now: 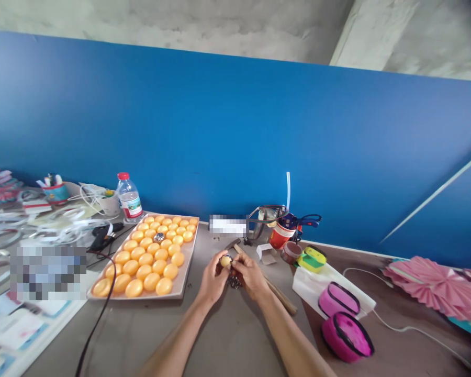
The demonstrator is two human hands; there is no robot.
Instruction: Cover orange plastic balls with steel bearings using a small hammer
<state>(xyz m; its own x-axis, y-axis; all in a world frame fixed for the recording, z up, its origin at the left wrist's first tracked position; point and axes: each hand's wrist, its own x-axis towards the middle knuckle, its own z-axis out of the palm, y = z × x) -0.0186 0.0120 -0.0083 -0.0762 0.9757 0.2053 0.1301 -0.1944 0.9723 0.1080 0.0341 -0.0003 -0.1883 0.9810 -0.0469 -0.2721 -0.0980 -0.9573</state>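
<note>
- The left hand [213,280] and right hand [250,275] together pinch one yellow ball [225,260] just above the table [227,335].
- A hammer [282,299] lies under the right hand.
- A tray [185,277] of like balls sits near, on the left.

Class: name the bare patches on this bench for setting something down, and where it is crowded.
Bare: grey tabletop between the black cable and the left arm, below the tray; brown tabletop between the pink pouches and paper fan. Crowded: the far-left clutter and the cups behind the right hand.
</note>
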